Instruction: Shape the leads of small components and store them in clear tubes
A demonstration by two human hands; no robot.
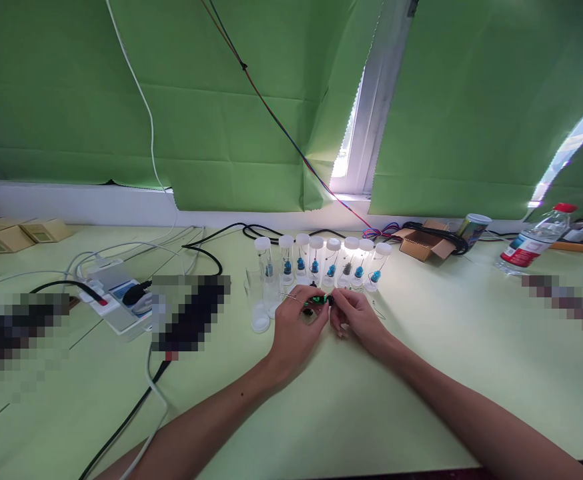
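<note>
Three pixelated patches hide whatever lies there: two far out to the left of the left hand and one well off to the right of the right hand. Both forearms are cut off by the lower edge. The piece between the fingers is too small to identify.

Green curtains fill the wall beyond the hands, with a bright strip of window showing between them. A pale green desk carries everything. On it, to the left of the left hand, sits a white power strip with black and white cables running around it. Far to the right of the right hand a water bottle with a red cap lies tilted, and an open cardboard box stands beyond and to the right of that hand. Just beyond both hands stands a row of clear vials with white caps, most holding something blue. A loose white cap lies just left of the left hand.

The small green part sits between the two hands, at their fingertips, just above the desk. The left hand's fingers are curled closed on it, a thin wire sticking out past them to the left. The right hand's thumb and forefinger are pinched together on its dark right end
</note>
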